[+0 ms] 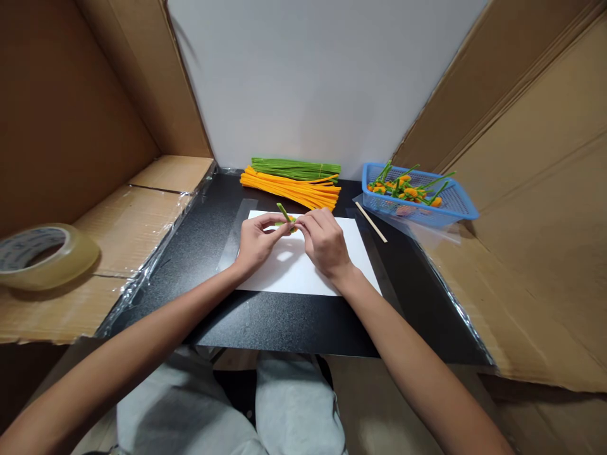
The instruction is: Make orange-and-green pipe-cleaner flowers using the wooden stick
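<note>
Over a white sheet (303,272), both hands meet at a small green and orange pipe-cleaner piece (293,222). My left hand (260,237) pinches it between thumb and fingers, and a green stem pokes up and to the left. Against its right side, my right hand (325,239) has its thumb and fingertips closed on the same piece. The fingers cover much of it, so its full shape is hidden. Just beyond the hands lie a bundle of orange pipe cleaners (289,188) and, behind that, a bundle of green pipe cleaners (294,167).
A blue basket (408,206) holding several green and orange pipe-cleaner pieces (408,189) stands at the back right. Near it lies a thin wooden stick (371,222). A roll of clear tape (78,256) rests on the left cardboard ledge (114,221). Cardboard walls flank the black table (284,322).
</note>
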Tool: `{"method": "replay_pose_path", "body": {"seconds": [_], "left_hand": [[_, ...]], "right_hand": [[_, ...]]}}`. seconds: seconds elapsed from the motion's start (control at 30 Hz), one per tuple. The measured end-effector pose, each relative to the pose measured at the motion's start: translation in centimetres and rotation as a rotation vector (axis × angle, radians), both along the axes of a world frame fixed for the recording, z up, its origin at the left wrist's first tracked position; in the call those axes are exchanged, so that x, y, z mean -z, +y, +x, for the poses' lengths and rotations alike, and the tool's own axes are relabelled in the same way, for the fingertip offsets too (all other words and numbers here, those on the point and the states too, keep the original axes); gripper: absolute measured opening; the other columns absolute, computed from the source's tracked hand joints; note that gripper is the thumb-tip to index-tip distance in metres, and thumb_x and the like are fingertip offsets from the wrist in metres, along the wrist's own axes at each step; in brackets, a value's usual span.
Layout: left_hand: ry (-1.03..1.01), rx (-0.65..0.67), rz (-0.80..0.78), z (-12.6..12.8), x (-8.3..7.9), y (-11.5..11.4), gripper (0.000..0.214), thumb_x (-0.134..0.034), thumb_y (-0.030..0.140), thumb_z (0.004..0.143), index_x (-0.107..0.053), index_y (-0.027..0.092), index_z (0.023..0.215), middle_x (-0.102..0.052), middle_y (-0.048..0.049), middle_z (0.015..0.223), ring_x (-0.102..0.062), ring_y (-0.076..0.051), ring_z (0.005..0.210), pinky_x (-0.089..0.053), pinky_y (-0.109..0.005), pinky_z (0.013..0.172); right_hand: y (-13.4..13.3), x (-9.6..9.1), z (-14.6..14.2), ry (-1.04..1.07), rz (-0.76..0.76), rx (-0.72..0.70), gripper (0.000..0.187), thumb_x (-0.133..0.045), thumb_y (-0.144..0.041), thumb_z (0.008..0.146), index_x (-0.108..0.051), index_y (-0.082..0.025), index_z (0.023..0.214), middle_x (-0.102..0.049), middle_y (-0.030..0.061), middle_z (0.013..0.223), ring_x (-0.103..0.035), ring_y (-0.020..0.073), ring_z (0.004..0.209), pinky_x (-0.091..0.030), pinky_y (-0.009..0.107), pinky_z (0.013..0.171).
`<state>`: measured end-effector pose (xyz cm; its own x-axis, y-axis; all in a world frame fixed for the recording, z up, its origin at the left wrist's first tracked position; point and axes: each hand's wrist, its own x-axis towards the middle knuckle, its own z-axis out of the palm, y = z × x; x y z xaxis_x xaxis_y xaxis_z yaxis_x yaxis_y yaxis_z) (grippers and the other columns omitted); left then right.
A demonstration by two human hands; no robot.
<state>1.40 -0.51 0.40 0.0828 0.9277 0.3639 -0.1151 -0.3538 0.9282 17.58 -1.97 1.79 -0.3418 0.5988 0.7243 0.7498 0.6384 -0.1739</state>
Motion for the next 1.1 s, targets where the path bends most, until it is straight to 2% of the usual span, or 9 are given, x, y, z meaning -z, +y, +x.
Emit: {"method": "replay_pose_path", "body": {"seconds": [0.23, 0.33, 0.47, 0.53, 0.6, 0.7, 0.87, 1.0, 1.1], "left_hand": [[0.12, -0.117, 0.149, 0.2, -0.1, -1.0, 0.02, -0.074, 0.037, 0.08, -0.074, 0.018, 0.087, -0.074, -0.0079, 0.098, -0.069, -0.02, 0.092, -0.06, -0.03, 0.075], [0.205, -0.139, 0.24, 0.2, -0.1, -1.3, 0.014, -0.071, 0.032, 0.082, -0.074, 0.019, 0.087, -0.073, -0.0075, 0.101, -0.068, -0.019, 0.094, -0.06, -0.031, 0.078], [0.276, -0.124, 0.305, 0.1, -0.2, -1.6, 0.012, -0.072, 0.03, 0.081, -0.074, 0.02, 0.087, -0.074, -0.0075, 0.102, -0.069, -0.019, 0.093, -0.06, -0.032, 0.08], [0.286, -0.11, 0.321, 0.1, -0.2, -1.6, 0.011, -0.072, 0.029, 0.081, -0.074, 0.02, 0.087, -0.074, -0.0074, 0.102, -0.069, -0.019, 0.093, -0.061, -0.032, 0.081], [0.277, -0.105, 0.329, 0.0, -0.3, -1.6, 0.01, -0.072, 0.029, 0.082, -0.074, 0.02, 0.087, -0.074, -0.0071, 0.101, -0.069, -0.019, 0.093, -0.061, -0.032, 0.08], [0.244, -0.111, 0.281, 0.0, -0.3, -1.4, 0.012, -0.072, 0.03, 0.082, -0.074, 0.019, 0.087, -0.074, -0.0072, 0.1, -0.069, -0.019, 0.092, -0.061, -0.03, 0.076], [0.115, -0.119, 0.064, -0.1, -0.3, -0.7, 0.022, -0.074, 0.035, 0.079, -0.074, 0.016, 0.09, -0.074, -0.0082, 0.096, -0.07, -0.018, 0.081, -0.06, -0.03, 0.074], [0.073, -0.097, 0.008, 0.0, -0.3, -0.4, 0.026, -0.078, 0.036, 0.075, -0.074, 0.015, 0.09, -0.075, -0.0082, 0.091, -0.071, -0.018, 0.077, -0.06, -0.03, 0.073], [0.087, -0.07, 0.026, 0.0, -0.2, -0.5, 0.026, -0.078, 0.036, 0.075, -0.075, 0.015, 0.09, -0.075, -0.0084, 0.093, -0.071, -0.019, 0.079, -0.06, -0.031, 0.073]], "right_hand": [[-0.3, -0.5, -0.9, 0.166, -0.176, 0.054, 0.019, -0.049, -0.014, 0.093, -0.061, -0.018, 0.079, -0.063, 0.0097, 0.083, -0.052, 0.0238, 0.081, -0.041, 0.037, 0.075], [0.0, -0.7, -0.7, 0.41, -0.492, 0.012, 0.018, -0.054, -0.017, 0.086, -0.06, -0.019, 0.069, -0.061, 0.0042, 0.072, -0.052, 0.0186, 0.071, -0.039, 0.033, 0.068], [0.4, -1.1, 0.3, 0.724, -1.062, -0.196, 0.029, -0.061, -0.029, 0.077, -0.048, -0.019, 0.053, -0.044, -0.0037, 0.054, -0.039, 0.0112, 0.054, -0.03, 0.027, 0.054], [0.4, -1.2, 0.6, 0.821, -1.226, -0.281, 0.031, -0.066, -0.035, 0.07, -0.047, -0.019, 0.052, -0.041, -0.0047, 0.054, -0.034, 0.0094, 0.053, -0.027, 0.026, 0.052], [0.4, -1.3, 0.7, 0.871, -1.295, -0.32, 0.03, -0.07, -0.038, 0.065, -0.051, -0.018, 0.055, -0.044, -0.0041, 0.056, -0.034, 0.0088, 0.054, -0.025, 0.025, 0.052], [0.3, -1.3, 0.6, 0.877, -1.213, -0.263, 0.028, -0.07, -0.041, 0.067, -0.057, -0.017, 0.058, -0.047, -0.0033, 0.057, -0.037, 0.0094, 0.055, -0.028, 0.026, 0.053], [0.2, -1.3, 0.4, 0.782, -0.822, -0.126, 0.02, -0.069, -0.036, 0.073, -0.071, -0.015, 0.074, -0.066, 0.0028, 0.071, -0.054, 0.0144, 0.067, -0.041, 0.029, 0.065], [0.3, -1.1, 0.3, 0.742, -0.775, -0.138, 0.019, -0.071, -0.033, 0.073, -0.073, -0.015, 0.075, -0.071, 0.0058, 0.077, -0.059, 0.0158, 0.072, -0.045, 0.03, 0.072], [0.3, -1.0, 0.1, 0.781, -0.801, -0.139, 0.018, -0.071, -0.033, 0.071, -0.072, -0.015, 0.071, -0.069, 0.004, 0.074, -0.056, 0.0146, 0.069, -0.042, 0.029, 0.069]]}}
